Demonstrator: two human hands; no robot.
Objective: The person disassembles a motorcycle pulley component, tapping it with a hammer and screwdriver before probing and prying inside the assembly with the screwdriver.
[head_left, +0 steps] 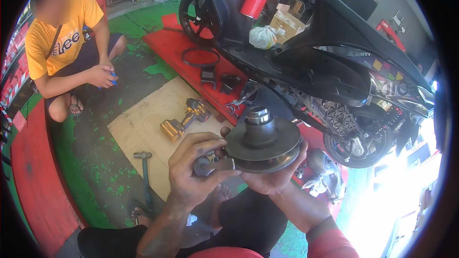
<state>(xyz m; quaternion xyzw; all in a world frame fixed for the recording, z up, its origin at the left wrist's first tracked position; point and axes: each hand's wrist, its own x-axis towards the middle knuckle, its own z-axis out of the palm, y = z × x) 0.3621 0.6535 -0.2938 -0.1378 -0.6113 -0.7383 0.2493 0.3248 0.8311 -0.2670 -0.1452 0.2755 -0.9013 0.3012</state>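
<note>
In front of me my right hand [279, 176] supports a grey metal scooter pulley [260, 141] from below, fingers round its rim. The pulley has two round plates and a raised hub with a shiny collar on top. At the pulley's left side my left hand [193, 162] is closed round a small metal tool with a dark round end [202, 166] and a flat light tip near the lower plate. Its exact kind I cannot make out. The left fingertips are at the pulley's edge; whether they touch it is unclear.
A yellow-and-black cordless impact wrench [184, 118] and a hammer [145, 177] lie left, around a cardboard sheet [138, 117]. Beyond, a partly dismantled scooter [306, 67] stands on a red platform [165, 43] with a drive belt [200, 56] and loose parts. A person in yellow [71, 43] squats at left.
</note>
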